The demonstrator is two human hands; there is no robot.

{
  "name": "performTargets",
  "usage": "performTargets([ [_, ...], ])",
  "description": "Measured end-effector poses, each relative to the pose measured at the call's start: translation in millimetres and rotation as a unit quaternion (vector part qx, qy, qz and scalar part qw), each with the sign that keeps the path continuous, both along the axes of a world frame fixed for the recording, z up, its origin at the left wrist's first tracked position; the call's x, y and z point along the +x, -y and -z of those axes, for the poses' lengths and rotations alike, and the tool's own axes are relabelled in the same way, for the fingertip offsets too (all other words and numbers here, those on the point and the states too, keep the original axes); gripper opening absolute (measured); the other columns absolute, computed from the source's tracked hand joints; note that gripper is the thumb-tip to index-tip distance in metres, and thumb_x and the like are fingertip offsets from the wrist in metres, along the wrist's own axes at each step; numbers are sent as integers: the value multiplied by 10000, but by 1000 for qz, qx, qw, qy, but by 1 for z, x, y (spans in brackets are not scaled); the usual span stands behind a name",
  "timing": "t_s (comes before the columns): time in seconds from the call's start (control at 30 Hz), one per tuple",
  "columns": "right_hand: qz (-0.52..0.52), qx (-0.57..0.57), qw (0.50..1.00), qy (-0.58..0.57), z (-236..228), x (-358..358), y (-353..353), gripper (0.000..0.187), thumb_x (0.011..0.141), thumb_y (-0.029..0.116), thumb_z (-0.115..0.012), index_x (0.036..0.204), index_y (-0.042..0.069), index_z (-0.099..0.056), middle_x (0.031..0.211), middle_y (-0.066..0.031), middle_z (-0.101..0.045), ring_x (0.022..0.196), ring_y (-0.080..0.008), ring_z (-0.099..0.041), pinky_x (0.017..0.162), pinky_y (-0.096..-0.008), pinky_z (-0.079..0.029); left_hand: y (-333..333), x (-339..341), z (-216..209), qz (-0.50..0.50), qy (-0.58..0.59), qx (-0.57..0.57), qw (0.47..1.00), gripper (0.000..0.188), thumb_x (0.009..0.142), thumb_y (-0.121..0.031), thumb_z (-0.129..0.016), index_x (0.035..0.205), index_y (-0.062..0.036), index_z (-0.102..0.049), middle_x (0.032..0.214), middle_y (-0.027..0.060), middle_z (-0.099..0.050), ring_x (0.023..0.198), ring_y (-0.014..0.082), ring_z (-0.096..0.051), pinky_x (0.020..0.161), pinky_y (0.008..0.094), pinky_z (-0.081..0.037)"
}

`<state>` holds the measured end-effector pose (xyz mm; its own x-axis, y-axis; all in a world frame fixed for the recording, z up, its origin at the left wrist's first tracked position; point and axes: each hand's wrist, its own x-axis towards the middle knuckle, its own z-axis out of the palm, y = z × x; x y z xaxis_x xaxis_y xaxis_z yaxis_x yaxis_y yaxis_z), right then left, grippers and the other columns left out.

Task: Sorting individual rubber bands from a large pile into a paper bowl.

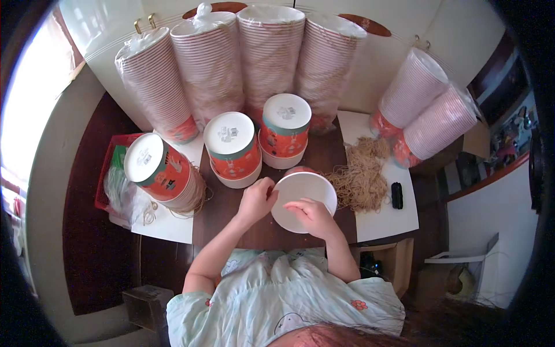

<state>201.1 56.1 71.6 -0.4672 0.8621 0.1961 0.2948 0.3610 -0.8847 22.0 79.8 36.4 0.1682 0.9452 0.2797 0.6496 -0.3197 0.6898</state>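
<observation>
A paper bucket (293, 191) stands in front of me, its white inside facing up and a strip of its red outer wall showing at the far side. My left hand (258, 199) is at the bucket's left rim with fingers curled in; whatever they hold is hidden. Over the right part of the opening, my right hand (315, 217) has its fingers drawn together and pointing left. Anything between them is too small to make out. Just right of the bucket lies a loose heap of tan string (367, 179).
Upside-down red buckets (231, 156) stand beyond and left of my hands, one stack (167, 173) with string around it. Tall wrapped bucket stacks (269, 63) line the back; two more (436, 124) lean at right. A red basket (103, 179) and a small black object (397, 195) flank the table.
</observation>
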Motion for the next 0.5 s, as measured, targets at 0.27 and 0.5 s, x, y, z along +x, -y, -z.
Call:
performTargets([
  [0.27,93,84,946,299,45,-22,-4,200,839,260,-489,775,91,-573,717,-96,-607,632,-286,-598,546,-398,-473,47,7,38,-106,208,-102,967,151,755,-80,-625,819,6,-518,717,103,-576,611,149,-572,545,275,-468],
  [0.5,99,125,936,314,53,-25,1,172,833,245,-489,760,106,-559,638,-90,-594,581,-275,-603,495,-391,-477,55,5,52,-113,207,-112,965,163,764,-61,-629,847,-2,-502,731,63,-559,650,109,-552,574,242,-468],
])
